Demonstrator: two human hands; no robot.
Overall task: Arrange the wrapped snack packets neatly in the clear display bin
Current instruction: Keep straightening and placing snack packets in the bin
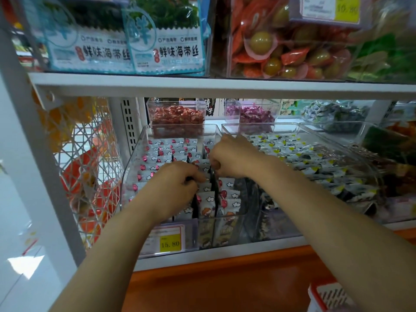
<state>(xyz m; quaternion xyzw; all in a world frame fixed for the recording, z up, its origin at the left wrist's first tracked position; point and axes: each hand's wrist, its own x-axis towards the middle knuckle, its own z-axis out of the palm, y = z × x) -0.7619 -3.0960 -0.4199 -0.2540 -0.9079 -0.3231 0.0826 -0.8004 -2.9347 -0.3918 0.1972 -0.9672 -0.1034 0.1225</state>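
Two hands reach into one clear display bin (132, 163); left hand (177, 188) near, right hand (231, 158) farther right; each curls its fingers round upright snack packets (227, 199), too many to count.

Upper shelf: left seaweed packet (90, 50) and right seaweed packet (171, 49), each printed 鲜味海带丝 beneath a large circled 鲜. Upper price label (346, 9) — roughly 10.80, blurred. Lower price label (170, 244) on the clear display bin (132, 167) front — 15.80; smaller print illegible.
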